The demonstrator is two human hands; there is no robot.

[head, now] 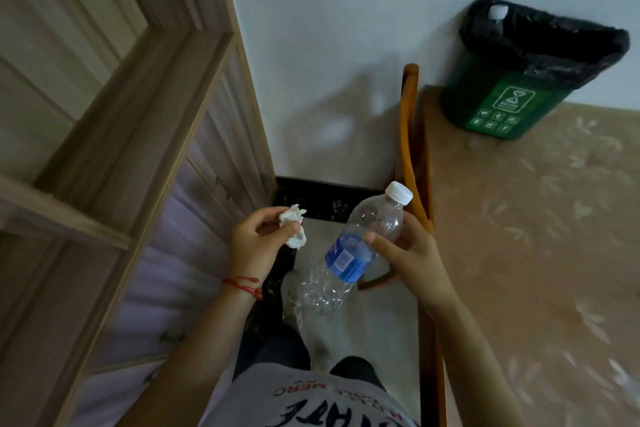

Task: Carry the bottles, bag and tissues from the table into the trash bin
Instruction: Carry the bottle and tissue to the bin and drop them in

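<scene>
Your grey printed shirt (pixel 304 402) sat nearest the lens, at the bottom edge, with dark trousers and a pale shoe (pixel 294 302) showing just beyond it on the light floor. Both your forearms reached forward from there. Your left hand (pixel 258 243), a red string bracelet (pixel 244 284) round its wrist, pinched a crumpled white tissue (pixel 293 225) between curled fingers and thumb. Your right hand (pixel 408 253) gripped a clear plastic bottle (pixel 349 253) around its upper body, thumb laid across the near side and fingers wrapped behind. The bottle was tilted, its white cap pointing up and away toward the right, its base down toward your legs; a blue label ringed its middle, and it looked empty. The two hands were near each other but apart, tissue and bottle not touching.

To your right stood the table (pixel 519 236), covered in a beige leaf-patterned cloth. The green trash bin (pixel 502 104) rested on its far corner against the pale wall, lined with a black bag (pixel 554 42). Inside the bin, at the far left of the opening, another capped bottle (pixel 498 12) showed its white top. An orange wooden chair back (pixel 410 135) stood just beside the table's left edge. On your left ran pale wooden shelving (pixel 114 107).
</scene>
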